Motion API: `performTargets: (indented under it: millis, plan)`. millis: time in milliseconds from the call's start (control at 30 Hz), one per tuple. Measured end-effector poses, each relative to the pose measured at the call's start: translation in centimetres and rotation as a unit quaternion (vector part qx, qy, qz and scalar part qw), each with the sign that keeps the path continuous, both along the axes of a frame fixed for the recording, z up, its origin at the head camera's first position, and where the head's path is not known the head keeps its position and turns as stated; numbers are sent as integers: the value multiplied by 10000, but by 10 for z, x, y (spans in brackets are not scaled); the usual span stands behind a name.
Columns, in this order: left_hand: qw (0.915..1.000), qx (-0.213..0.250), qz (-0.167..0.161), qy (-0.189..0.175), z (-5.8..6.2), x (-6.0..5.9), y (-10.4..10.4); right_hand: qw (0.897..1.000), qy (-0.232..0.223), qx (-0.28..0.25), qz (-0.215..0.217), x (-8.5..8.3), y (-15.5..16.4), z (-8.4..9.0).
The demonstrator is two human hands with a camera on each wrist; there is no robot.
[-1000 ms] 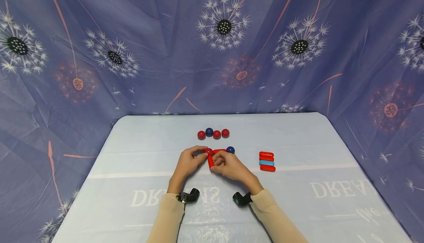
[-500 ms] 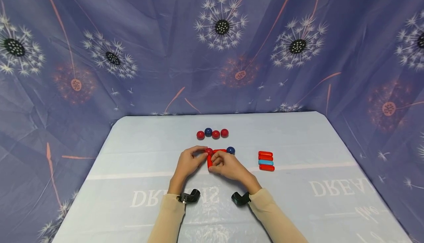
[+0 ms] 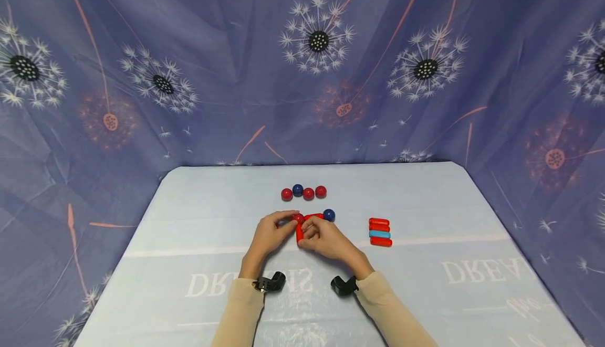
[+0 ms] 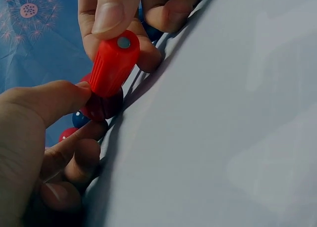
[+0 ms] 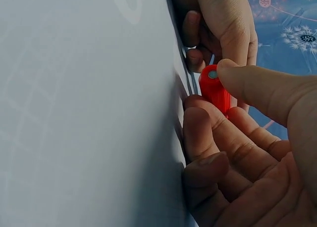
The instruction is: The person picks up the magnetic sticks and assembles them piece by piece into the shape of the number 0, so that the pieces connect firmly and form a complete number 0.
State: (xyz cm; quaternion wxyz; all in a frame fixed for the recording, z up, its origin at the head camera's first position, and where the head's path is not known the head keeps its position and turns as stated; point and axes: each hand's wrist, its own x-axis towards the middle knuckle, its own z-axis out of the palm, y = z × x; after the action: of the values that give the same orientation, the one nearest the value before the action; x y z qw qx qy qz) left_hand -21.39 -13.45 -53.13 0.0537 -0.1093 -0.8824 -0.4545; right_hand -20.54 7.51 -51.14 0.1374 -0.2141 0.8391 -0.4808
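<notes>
Pale blue table (image 3: pixel 198 221), balls (image 3: pixel 303 192), sticks (image 3: pixel 380 232)

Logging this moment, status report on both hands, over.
Right hand pinches red stick. Left hand holds red ball at stick's far end. Nothing in the way; loose balls lie apart.

The head view is evenly and softly lit, bright and sharp, with only faint shadows under the hands and slight bending toward the edges. Both wrist views are dimmer and bluish: the desk (image 4: pixel 223 138) looks grey and smeared, close fingers (image 5: pixel 213 187) are soft, and dark shadow pools beneath them.
</notes>
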Motion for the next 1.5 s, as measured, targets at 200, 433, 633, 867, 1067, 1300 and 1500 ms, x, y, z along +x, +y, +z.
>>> performTargets:
  millis: [200, 433, 633, 867, 1067, 1300, 1500]
  plan:
    - [10000, -12, 27, -73, -2, 0, 0, 10000, -37, -25, 10, 1, 1, 0]
    - [10000, 36, -12, -53, -4, -1, -1, 10000, -36, 12, 10, 1, 2, 1]
    - [9999, 83, 3, -62, -4, -1, 0, 9999, 2, 84, 59, 1, 5, 6]
    - [9999, 138, -50, -48, -2, -1, 0, 9999, -63, 73, -121, -2, 21, 11]
    - [9999, 82, -30, -88, -2, 0, -1, 9992, -24, 115, -381, -4, 47, 19]
    - [9999, 72, -7, -136, -1, 2, -1, 9947, 340, 576, -780, -6, 87, 35]
    - [9998, 70, -2, -178, 0, 2, 0, 9904, 466, 865, -977, -8, 120, 42]
